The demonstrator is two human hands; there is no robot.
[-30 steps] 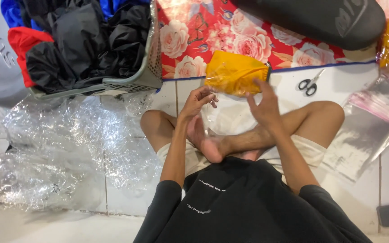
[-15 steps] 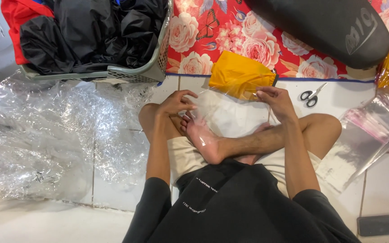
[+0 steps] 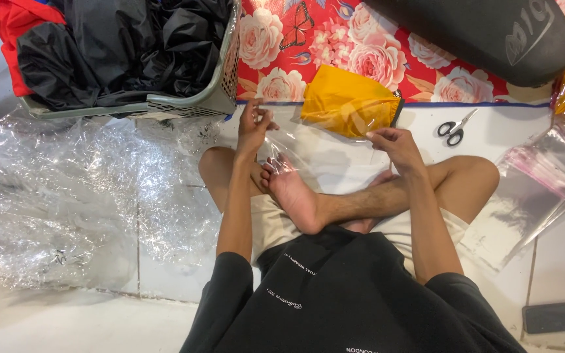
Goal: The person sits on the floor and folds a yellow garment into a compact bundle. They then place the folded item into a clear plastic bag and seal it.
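From the head camera we look down on ourselves sitting cross-legged on the tiled floor (image 3: 165,261). Our left hand (image 3: 254,125) is pinched shut on the upper left edge of a clear plastic bag (image 3: 308,153), and our right hand (image 3: 390,142) is closed on its right edge. Between them the bag is held stretched flat above our bare foot (image 3: 292,189). The folded yellow garment (image 3: 344,101) lies just beyond the bag, touching or slightly under its far edge, half on the red floral mat (image 3: 335,46) and half on the white tile; we cannot tell whether any of it is already inside the film.

We judge the step in hand to be opening or straightening the bag, with the garment not yet clearly in it. The next move would call for the mouth to be parted and kept wide, since thin film clings to itself, and for one hand to let go without the bag collapsing.

Around us, a grey basket (image 3: 220,98) of black and red clothing stands at upper left, with a heap of crumpled clear plastic (image 3: 53,196) spread below it. Scissors (image 3: 454,127) lie to the right of the garment, a stack of flat clear bags (image 3: 537,189) sits by our right knee, and a dark phone (image 3: 555,317) rests at lower right.
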